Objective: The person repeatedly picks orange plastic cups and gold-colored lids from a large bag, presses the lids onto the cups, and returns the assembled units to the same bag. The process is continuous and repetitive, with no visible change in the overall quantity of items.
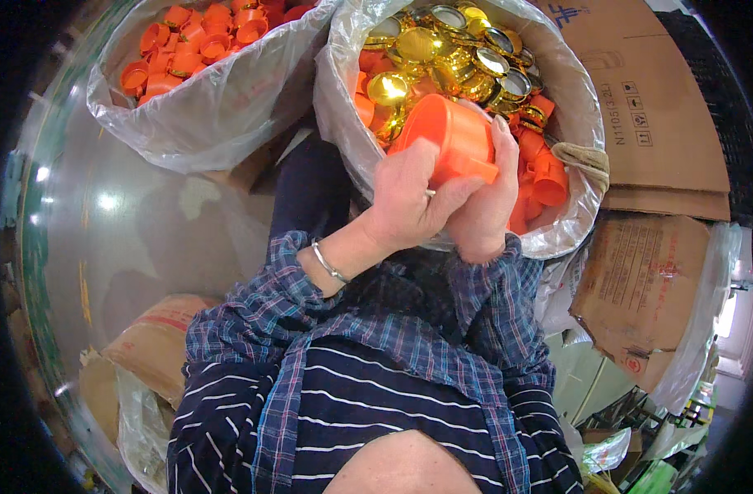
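"Over the near half of the plastic-lined bin (583, 103), what's being held?"

"One orange plastic cup (449, 132), tilted, with a squarish tab on its near side."

"And the hands?"

"Both are closed around it. The left hand (405, 193) grips the cup's left side, and the right hand (485, 206) holds it from the right, fingers reaching up along its wall. I can't tell whether anything sits inside the cup."

"What's in the bin?"

"Shiny gold lids (421, 45) heaped toward its far side, and more orange cups (549, 179) toward its near right. A knot of tan cloth (582, 158) sits on its right rim."

"Beside it?"

"Left of the bin stands a second lined container (220, 115), holding small orange pieces (191, 45). Right of the bin stands a large cardboard box (669, 107), with a crumpled carton (640, 280) nearer the person."
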`<state>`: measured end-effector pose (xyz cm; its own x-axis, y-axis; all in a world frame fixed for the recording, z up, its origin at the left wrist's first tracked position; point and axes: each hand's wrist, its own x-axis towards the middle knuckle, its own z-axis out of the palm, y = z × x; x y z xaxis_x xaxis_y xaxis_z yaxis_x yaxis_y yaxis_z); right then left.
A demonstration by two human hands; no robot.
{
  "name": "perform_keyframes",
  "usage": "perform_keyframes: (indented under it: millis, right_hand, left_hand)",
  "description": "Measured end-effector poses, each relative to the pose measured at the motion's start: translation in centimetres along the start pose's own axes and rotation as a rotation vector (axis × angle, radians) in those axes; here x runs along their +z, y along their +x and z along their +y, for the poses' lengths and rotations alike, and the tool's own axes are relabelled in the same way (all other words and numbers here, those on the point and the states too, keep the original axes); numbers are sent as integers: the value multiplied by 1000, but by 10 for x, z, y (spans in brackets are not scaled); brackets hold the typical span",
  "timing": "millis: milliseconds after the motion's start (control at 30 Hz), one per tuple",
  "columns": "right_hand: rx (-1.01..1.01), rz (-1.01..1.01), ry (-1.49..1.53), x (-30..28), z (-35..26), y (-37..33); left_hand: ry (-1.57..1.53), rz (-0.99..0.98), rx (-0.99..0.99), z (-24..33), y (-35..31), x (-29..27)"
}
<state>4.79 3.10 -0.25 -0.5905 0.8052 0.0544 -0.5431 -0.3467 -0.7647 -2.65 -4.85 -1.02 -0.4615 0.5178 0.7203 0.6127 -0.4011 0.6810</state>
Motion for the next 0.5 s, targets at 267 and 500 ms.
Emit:
perform_keyframes:
  millis: [267,500]
  right_hand:
    - [-823,-122,-1291,4,-18,2]
    - [-422,182,-672,8,11,-11]
  left_hand:
    - [-1050,278,-1024,-2,24,5]
    - [-670,268,-433,0,-6,21]
